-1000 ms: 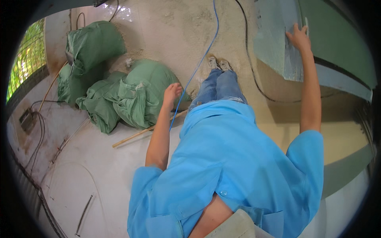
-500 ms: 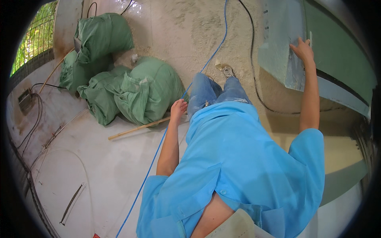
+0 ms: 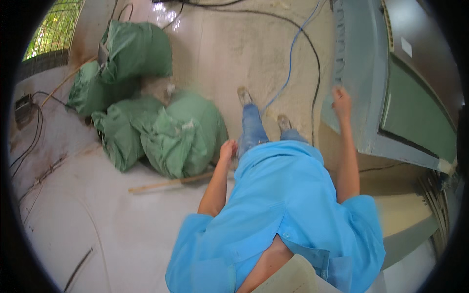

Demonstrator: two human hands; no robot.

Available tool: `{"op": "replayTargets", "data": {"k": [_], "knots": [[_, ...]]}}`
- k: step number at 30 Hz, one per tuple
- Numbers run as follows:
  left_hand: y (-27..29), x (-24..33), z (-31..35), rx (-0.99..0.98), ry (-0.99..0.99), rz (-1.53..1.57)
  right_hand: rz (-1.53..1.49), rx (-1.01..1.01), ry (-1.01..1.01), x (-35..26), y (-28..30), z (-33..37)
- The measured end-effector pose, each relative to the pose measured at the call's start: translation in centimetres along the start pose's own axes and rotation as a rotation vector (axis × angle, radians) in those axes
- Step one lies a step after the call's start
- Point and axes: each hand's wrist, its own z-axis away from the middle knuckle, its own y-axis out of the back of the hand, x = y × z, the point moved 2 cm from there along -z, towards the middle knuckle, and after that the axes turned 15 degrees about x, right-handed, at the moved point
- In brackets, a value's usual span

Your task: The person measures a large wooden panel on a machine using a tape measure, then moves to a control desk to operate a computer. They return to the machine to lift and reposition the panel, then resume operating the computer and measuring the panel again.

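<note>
My left hand (image 3: 228, 149) hangs beside my jeans, close to the right side of a full green sack (image 3: 183, 134). Its fingers are loosely curled, and nothing shows in them. Ahead and to the right, my right hand (image 3: 341, 101) is raised with curled fingers, slightly blurred and seemingly empty. It appears over the edge of a large grey-blue metal cabinet or machine housing (image 3: 364, 93), whose green panel (image 3: 420, 107) lies farther right. Whether the hand touches the housing, I cannot tell. A blue cable or thin hose (image 3: 291, 56) runs along the floor to behind my leg.
More green sacks (image 3: 137, 51) are piled at the left by a wall and a barred window (image 3: 53, 29). A bamboo pole (image 3: 166, 183) sticks out from under them. Black cable (image 3: 315, 58) crosses the dusty floor (image 3: 234, 53). Thin boards (image 3: 434, 205) stand at right.
My right hand has come off the housing's edge and moved left. My feet have shifted as in a step. The blue line no longer passes my left hand toward the lower left.
</note>
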Motion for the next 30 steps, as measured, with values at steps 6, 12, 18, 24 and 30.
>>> {"op": "replayTargets", "data": {"k": [6, 12, 18, 24, 30], "knots": [[4.1, 8.8, -8.2, 0.046, 0.067, 0.124, 0.164, -0.582, -0.146, -0.8, -14.5, 6.9], [8.2, 23.4, -15.2, 0.065, -0.114, 0.138, 0.096, -0.513, -0.211, -2.7, -20.2, 5.2], [5.5, 31.0, -17.6, -0.033, -0.122, -0.232, -0.188, -0.295, -0.577, -6.1, -20.5, -0.3], [-5.0, 34.8, -15.3, -0.221, -0.328, -0.759, -0.036, -0.364, -0.861, -5.5, -24.6, -4.6], [-12.9, 52.1, -15.9, -0.495, -0.299, -0.881, -0.164, -0.614, -0.621, -11.2, -31.9, -15.4]]}}
